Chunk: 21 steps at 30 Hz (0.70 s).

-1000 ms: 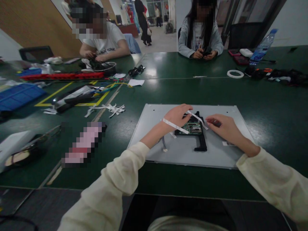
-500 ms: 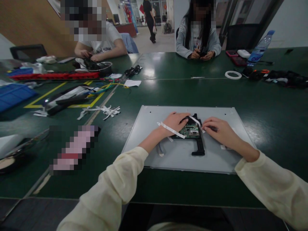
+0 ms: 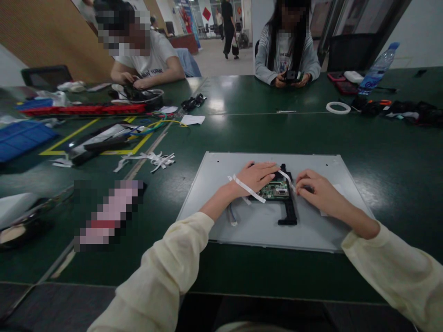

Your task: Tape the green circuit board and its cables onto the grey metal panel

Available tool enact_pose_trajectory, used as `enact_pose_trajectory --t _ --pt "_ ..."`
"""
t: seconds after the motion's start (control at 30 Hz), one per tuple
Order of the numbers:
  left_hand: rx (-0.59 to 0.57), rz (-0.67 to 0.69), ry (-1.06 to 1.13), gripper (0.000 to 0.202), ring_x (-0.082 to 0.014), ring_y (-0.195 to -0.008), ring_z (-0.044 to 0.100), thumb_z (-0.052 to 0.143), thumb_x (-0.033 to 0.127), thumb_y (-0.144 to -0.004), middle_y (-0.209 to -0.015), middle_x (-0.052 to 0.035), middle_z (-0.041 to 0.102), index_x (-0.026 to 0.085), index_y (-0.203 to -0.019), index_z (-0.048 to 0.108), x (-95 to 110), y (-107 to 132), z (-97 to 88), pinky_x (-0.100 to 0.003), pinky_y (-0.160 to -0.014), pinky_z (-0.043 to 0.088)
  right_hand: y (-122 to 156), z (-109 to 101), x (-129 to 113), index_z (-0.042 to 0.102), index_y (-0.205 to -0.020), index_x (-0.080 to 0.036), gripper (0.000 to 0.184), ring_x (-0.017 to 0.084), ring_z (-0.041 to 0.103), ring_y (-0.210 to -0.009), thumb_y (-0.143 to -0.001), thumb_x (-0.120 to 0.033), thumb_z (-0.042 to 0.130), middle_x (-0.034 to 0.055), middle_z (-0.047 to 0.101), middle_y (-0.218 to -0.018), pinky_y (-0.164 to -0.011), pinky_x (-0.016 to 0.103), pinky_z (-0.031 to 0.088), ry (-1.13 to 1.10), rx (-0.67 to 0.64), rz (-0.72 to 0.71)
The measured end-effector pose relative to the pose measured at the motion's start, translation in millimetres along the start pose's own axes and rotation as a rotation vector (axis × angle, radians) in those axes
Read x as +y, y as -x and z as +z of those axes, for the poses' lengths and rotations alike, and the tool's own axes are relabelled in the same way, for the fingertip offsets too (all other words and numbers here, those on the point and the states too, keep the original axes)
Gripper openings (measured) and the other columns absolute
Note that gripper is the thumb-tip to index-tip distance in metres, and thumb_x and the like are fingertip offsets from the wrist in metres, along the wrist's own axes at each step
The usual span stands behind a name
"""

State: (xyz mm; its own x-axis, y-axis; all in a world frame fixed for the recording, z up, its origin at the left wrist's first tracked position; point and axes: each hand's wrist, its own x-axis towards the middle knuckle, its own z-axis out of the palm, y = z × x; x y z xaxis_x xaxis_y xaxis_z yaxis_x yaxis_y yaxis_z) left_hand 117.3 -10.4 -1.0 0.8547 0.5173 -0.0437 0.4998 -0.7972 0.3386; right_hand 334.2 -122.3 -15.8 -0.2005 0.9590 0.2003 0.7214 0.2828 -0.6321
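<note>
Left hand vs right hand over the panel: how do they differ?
The left hand is palm down with fingers extended; the right hand has curled fingers. The left hand partly covers the green circuit board; the right hand is beside it. A white strip crosses the left hand; none shows across the back of the right hand. Both are bare and over the grey panel.

left sleeve (image 3: 162, 267): pale cream, loose, deeply creased | right sleeve (image 3: 391, 267): pale cream, loose | cuffs (image 3: 206, 225): plain

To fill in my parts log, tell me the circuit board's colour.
Green: the circuit board shows best in the head view.
</note>
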Motion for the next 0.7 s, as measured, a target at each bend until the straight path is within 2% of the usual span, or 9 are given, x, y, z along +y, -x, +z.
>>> enact_pose_trajectory --t 0.17,0.43,0.53,0.7 --pt "-0.052 0.046 0.036 0.044 -0.0201 -0.138 0.029 0.019 0.043 -0.099 -0.152 0.0019 0.030 0.037 -0.138 0.039 -2.8 1.1 -4.4 -0.052 -0.110 0.013 1.3 0.9 0.2 0.061 -0.070 -0.019 0.017 0.017 0.054 -0.090 -0.083 -0.016 0.050 0.0050 0.056 -0.095 -0.084 0.035 0.042 0.010 0.020 0.001" --pt "-0.139 0.020 0.024 0.043 -0.0280 -0.140 0.024 0.029 0.049 -0.097 -0.154 0.0003 0.025 0.041 -0.137 0.038 2.9 0.0 -14.4 -0.065 -0.106 0.010 2.0 1.6 1.4 0.062 -0.073 -0.019 0.016 0.019 0.055 -0.090 -0.084 -0.018 0.050 0.0057 0.056 -0.096 -0.083 0.036 0.043 0.014 0.023 -0.009" --pt "-0.143 0.021 0.026 0.042 -0.0289 -0.141 0.022 0.032 0.049 -0.096 -0.153 0.0009 0.025 0.042 -0.136 0.039 3.9 0.3 -14.8 -0.066 -0.106 0.010 2.2 0.9 -1.4 0.061 -0.073 -0.019 0.017 0.019 0.055 -0.089 -0.084 -0.017 0.049 0.0058 0.057 -0.095 -0.081 0.036 0.044 0.022 0.031 -0.009" --pt "-0.144 0.011 0.040 0.044 -0.0275 -0.141 0.021 0.026 0.050 -0.097 -0.154 0.0012 0.024 0.041 -0.139 0.035 2.5 1.1 -12.2 -0.064 -0.107 0.009 2.2 1.2 -1.4 0.061 -0.074 -0.019 0.016 0.019 0.056 -0.088 -0.084 -0.017 0.049 0.0058 0.058 -0.095 -0.080 0.035 0.044 0.033 0.030 -0.027"
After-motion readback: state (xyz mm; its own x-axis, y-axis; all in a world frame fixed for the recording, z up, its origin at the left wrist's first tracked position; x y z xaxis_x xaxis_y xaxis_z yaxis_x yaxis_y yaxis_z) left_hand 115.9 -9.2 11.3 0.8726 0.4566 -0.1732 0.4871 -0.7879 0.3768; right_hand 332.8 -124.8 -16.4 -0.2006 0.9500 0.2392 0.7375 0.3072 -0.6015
